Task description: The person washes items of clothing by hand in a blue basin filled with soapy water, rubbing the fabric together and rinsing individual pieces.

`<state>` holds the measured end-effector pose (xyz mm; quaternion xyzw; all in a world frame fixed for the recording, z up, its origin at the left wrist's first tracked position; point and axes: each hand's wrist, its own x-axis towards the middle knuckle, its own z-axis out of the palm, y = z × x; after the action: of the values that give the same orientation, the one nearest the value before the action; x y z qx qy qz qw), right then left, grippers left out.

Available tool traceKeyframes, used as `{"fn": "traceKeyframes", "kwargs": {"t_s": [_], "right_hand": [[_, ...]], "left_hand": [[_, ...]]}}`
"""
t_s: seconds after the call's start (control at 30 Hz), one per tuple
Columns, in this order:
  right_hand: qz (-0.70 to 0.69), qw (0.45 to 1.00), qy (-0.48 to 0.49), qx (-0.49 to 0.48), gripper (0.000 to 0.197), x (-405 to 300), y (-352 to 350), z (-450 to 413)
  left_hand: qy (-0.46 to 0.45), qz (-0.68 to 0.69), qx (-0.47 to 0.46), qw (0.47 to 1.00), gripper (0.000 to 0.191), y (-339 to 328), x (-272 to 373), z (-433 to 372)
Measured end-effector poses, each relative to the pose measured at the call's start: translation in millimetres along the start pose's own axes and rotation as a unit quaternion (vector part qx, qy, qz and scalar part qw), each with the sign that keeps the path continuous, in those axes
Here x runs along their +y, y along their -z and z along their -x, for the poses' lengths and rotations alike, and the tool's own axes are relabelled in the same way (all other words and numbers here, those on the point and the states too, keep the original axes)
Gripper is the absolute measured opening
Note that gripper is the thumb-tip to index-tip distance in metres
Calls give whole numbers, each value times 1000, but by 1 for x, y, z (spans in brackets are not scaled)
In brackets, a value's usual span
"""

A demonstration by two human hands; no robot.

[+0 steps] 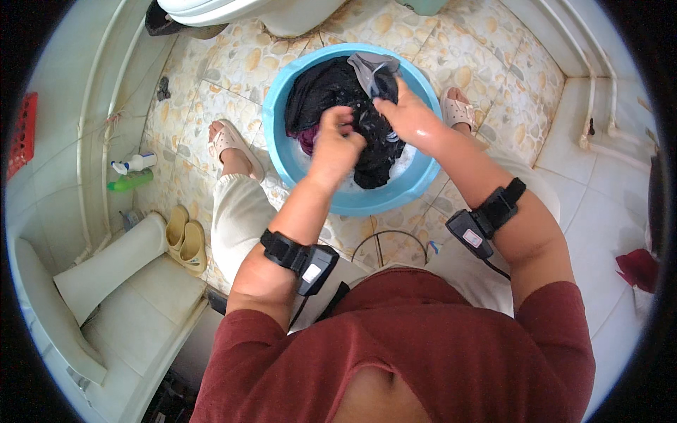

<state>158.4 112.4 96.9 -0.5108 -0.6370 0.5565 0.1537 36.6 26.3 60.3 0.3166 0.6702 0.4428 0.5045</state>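
Observation:
A light blue plastic basin (272, 127) stands on the tiled floor between my feet. Dark wet clothes (328, 82) and some white suds (399, 164) lie in it, with a purple cloth (308, 141) at the left side. My right hand (415, 113) grips a grey and black wet garment (365, 66) near the basin's upper right rim. Over the middle of the clothes is my left hand (338, 145), slightly blurred, its fingers curled; whether it holds anything is unclear.
A white toilet (296, 16) stands beyond the basin. Yellow slippers (186, 238), a green bottle (131, 180) and a white spray bottle (137, 163) are at the left by a pedestal (113, 264). Pipes run along the walls. A thin metal ring (389, 231) is near my lap.

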Motion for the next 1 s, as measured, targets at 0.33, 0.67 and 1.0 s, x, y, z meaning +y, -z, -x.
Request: {"fn": "traceKeyframes", "kwargs": {"t_s": [0.33,0.67,1.0], "right_hand": [[8,990,127,54,40,-29,45,-15],[144,964,223,-10,45,-7,9,-6],[144,947,235,-162,24,-23,-39,56]], "left_hand": [[-36,138,42,989,21,-6,7,4],[-3,321,-1,947,24,6,37,9],[131,663,-336,655,54,2,-36,3]]}}
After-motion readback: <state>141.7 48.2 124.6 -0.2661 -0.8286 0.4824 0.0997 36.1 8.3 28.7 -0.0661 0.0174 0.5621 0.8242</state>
